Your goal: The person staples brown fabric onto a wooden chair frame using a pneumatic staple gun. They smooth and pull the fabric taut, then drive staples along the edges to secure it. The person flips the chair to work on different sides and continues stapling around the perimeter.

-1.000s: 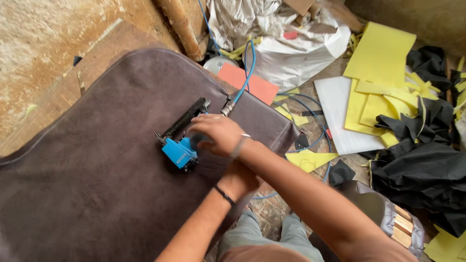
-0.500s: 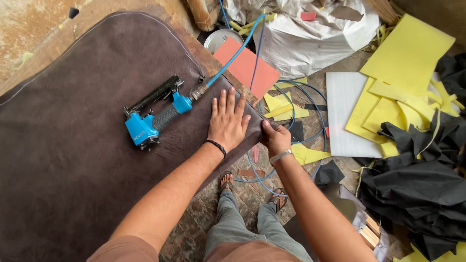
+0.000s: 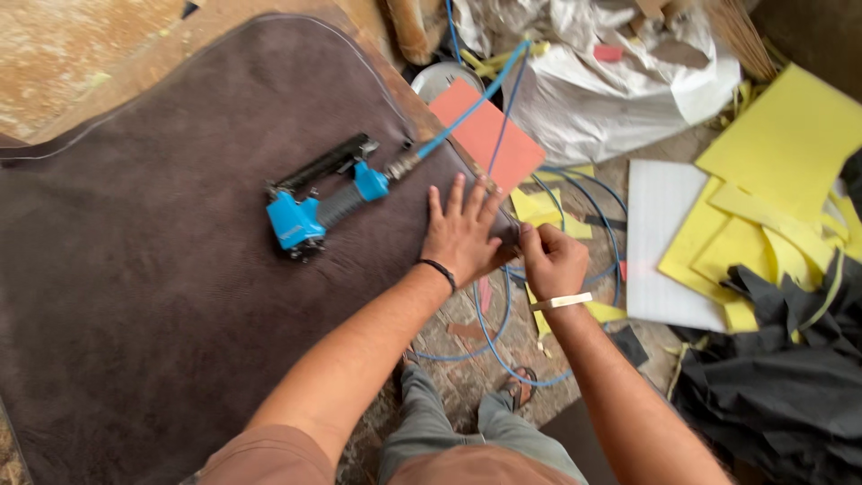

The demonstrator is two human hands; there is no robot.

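Right hand point(image 3: 552, 260) now pinching brown cover point(image 3: 162, 269) edge, left hand point(image 3: 462, 235) flat

Two hands: the left hand point(image 3: 462, 235) and right hand point(image 3: 549, 260). One brown cover point(image 3: 162, 269) under the left. One blue stapler point(image 3: 323, 202) left of it, on one blue hose point(image 3: 467, 108). One red sheet point(image 3: 488, 135) beyond the hands. One white board point(image 3: 660, 238) right of them. One white bag point(image 3: 620, 90) beyond.

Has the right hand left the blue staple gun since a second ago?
Yes. The right hand moved right off the staple gun, now pinching the brown panel's edge.
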